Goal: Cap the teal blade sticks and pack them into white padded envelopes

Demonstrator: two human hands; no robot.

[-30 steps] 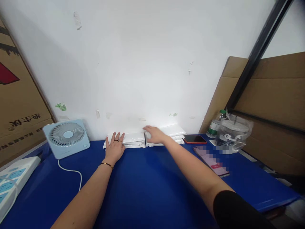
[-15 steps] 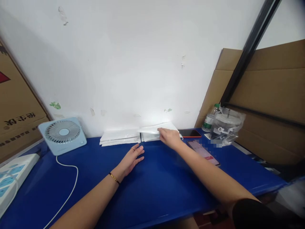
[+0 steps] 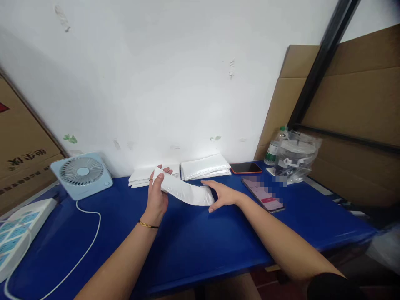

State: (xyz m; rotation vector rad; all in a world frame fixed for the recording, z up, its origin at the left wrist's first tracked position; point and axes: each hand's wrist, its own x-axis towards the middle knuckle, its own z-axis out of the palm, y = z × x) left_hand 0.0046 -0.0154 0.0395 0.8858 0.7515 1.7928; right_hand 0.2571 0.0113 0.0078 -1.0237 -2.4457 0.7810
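Note:
A white, shiny folded packet [image 3: 184, 191], paper or thin plastic, is held above the blue table by my left hand [image 3: 158, 196]. My left thumb presses on its near face, with the fingers behind its left end. At the packet's other end is my right hand [image 3: 223, 195], thumb and fingers spread in a C shape; whether it touches the packet I cannot tell. Behind them, against the wall, lie a left stack of similar white packets [image 3: 139, 177], partly hidden by my left hand, and a right stack of them [image 3: 204, 165].
The blue table [image 3: 200, 246] carries a light blue fan [image 3: 81, 173] and a white power strip [image 3: 28, 233] at left. At right lie a red-edged phone [image 3: 246, 168] and a lit phone [image 3: 264, 195], with a bottle [image 3: 272, 152] and a bagged lidded cup [image 3: 296, 156] beyond.
The white packet has come off the right stack and toward me. My left hand has risen and closed on its left end. My right hand has drawn back from the stack and opened.

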